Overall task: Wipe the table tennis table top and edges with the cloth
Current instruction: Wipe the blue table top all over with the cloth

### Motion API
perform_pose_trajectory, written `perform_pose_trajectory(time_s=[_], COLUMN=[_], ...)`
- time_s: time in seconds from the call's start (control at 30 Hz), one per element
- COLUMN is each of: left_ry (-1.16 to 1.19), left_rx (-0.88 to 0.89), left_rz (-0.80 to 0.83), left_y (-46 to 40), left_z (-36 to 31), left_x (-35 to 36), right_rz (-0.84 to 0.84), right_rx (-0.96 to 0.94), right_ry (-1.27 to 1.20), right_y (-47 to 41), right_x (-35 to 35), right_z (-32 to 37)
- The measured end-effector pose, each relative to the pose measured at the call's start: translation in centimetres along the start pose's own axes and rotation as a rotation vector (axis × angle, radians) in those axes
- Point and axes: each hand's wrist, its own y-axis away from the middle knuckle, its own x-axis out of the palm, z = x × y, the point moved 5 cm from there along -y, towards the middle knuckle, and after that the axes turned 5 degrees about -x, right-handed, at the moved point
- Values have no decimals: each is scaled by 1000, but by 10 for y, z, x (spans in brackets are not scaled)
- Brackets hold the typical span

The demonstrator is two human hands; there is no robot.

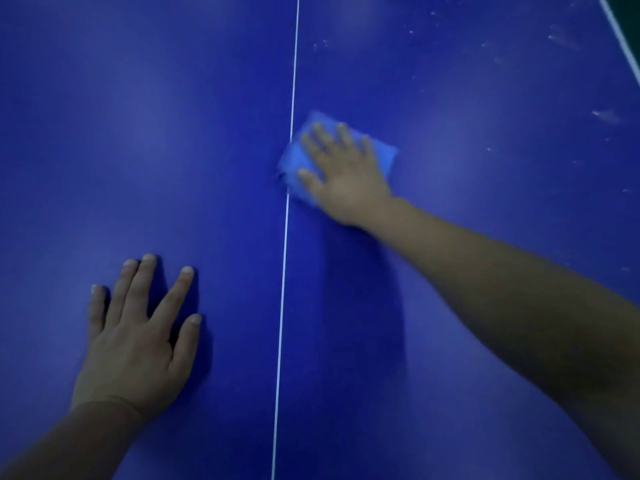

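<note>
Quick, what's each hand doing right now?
Left hand: open, flat on the table, holding nothing.
Right hand: open, pressing the cloth flat.

Quick count from my feed: one dark blue table tennis table top (138,133), one thin white centre line (287,220) painted down it, and one white edge stripe (623,36) at the far right corner. One folded light blue cloth (294,161). Two bare hands: one left hand (135,344), one right hand (346,181). Whitish smudges (604,116) on the right side, too many and too faint to count.
</note>
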Motion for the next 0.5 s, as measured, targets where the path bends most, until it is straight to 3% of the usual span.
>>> perform_pose_trajectory(time_s=[0.13, 0.23, 0.3, 0.4, 0.5], left_ry=[3, -4, -4, -10, -21], left_rx=[-11, -4, 0, -2, -10], left_rz=[12, 9, 3, 7, 16], left_y=[0, 1, 0, 0, 0], left_z=[1, 2, 2, 1, 2], left_x=[1, 1, 1, 2, 3], right_rz=[-88, -77, -74, -6, 30], right_rx=[372, 482, 419, 89, -14], right_ry=[27, -39, -20, -21, 14], right_y=[21, 42, 53, 74, 62], right_x=[-10, -14, -8, 5, 1], right_z=[-146, -185, -161, -102, -117])
